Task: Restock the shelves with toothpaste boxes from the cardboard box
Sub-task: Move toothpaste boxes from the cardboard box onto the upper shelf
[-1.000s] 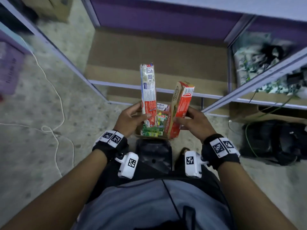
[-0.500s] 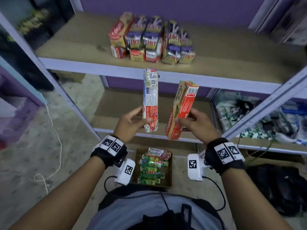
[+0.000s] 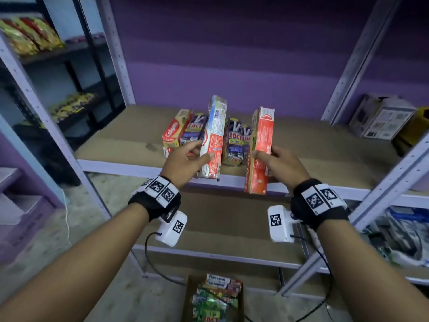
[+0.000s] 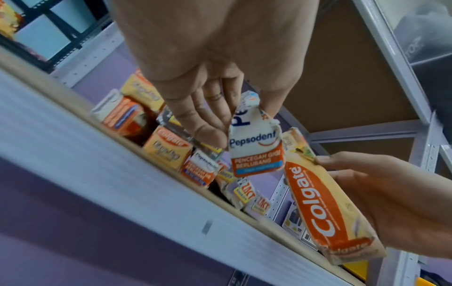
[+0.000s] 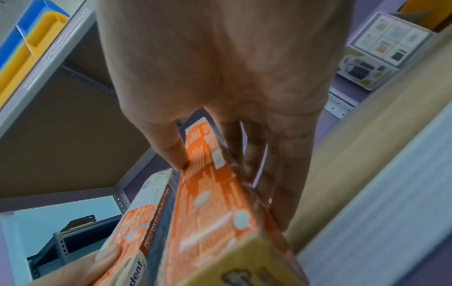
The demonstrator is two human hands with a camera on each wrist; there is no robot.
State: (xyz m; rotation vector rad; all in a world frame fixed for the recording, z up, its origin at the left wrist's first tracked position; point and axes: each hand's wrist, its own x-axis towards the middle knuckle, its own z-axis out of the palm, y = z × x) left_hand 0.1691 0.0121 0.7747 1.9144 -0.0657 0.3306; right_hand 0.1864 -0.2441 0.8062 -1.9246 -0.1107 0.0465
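Observation:
My left hand (image 3: pixel 185 159) grips a white and red Pepsodent box (image 3: pixel 213 135) upright by its lower half; the left wrist view shows its worn end (image 4: pixel 257 147) between thumb and fingers (image 4: pixel 205 123). My right hand (image 3: pixel 278 161) holds a red Colgate box (image 3: pixel 261 149) upright, thumb on its front face (image 5: pixel 208 189). Both boxes hover just in front of the brown shelf (image 3: pixel 325 145), before a cluster of stocked toothpaste boxes (image 3: pixel 192 131). The cardboard box (image 3: pixel 214 300) with several more packs sits on the floor below.
Grey metal uprights (image 3: pixel 116 52) frame the shelf bay on both sides, with a purple wall behind. A white printed carton (image 3: pixel 380 119) stands at the shelf's right end. A lower shelf (image 3: pixel 232 228) lies beneath. Snack packets (image 3: pixel 30 36) fill a dark rack at left.
Both hands have lifted the two boxes from the cardboard box on the floor up to the level of the stocked shelf, and the view has tilted up with them.

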